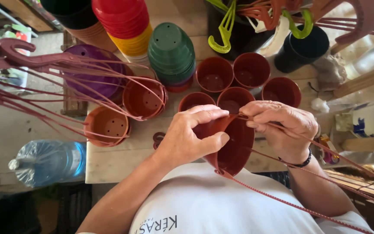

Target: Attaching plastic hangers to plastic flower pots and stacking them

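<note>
Left hand (187, 138): terracotta plastic pot (234, 147) gripped by fingers (rim) | right hand (282, 125): hanger strand (325, 149) pinched | bench (117, 162) below.

Hidden and cut-off parts around the two grips

Near wall of the terracotta pot (234, 143) covered by the left grip (187, 138); fingertips of the right grip (278, 125) tucked over the far rim, out of sight. Thin hanger strands (317, 173) trailing right of the right grip, cut off at the frame's right edge and bottom. Beyond both grips, stacks of coloured pots (126, 21) cropped by the top edge. Left of the left grip, water bottle (48, 160) blurred, cap end barely readable. Table (122, 160) edge partly masked by forearms and shirt.
</note>
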